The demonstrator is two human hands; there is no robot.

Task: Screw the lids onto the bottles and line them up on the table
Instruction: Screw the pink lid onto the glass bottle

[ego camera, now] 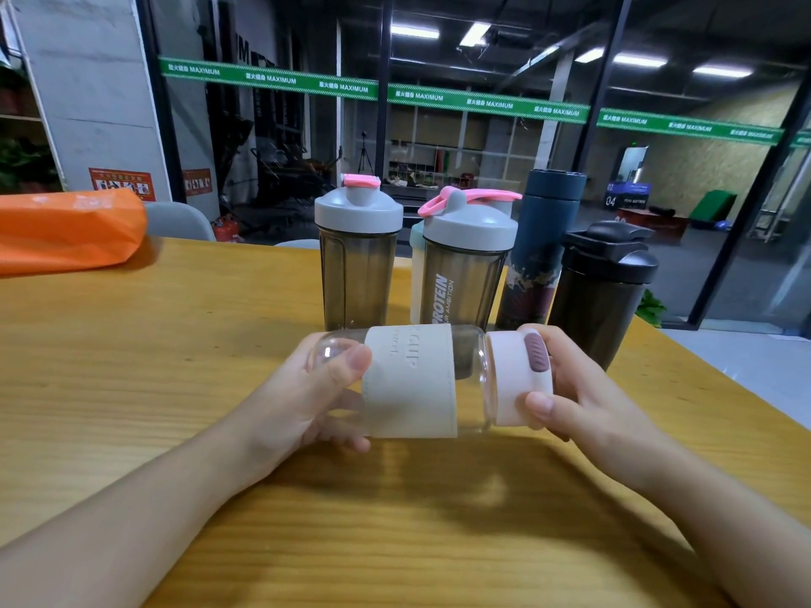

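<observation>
A clear glass bottle (412, 379) with a cream sleeve lies sideways above the wooden table (175, 344), held between both hands. My left hand (316, 397) grips its base end, thumb on top. My right hand (570, 388) grips the pale pink lid (518, 379) sitting on the bottle's neck. Behind stand a grey-lidded shaker (357, 256), a second grey-lidded shaker (465, 261) printed PROTEIN, a dark blue flask (542, 247) and a black shaker (603, 291), all upright with lids on. A pale bottle (416, 274) is mostly hidden behind the second shaker.
An orange bag (66, 230) lies on the table at the far left. A grey chair back (180, 221) shows beyond the table's far edge. Glass walls stand behind the table, and its right edge runs diagonally past the black shaker.
</observation>
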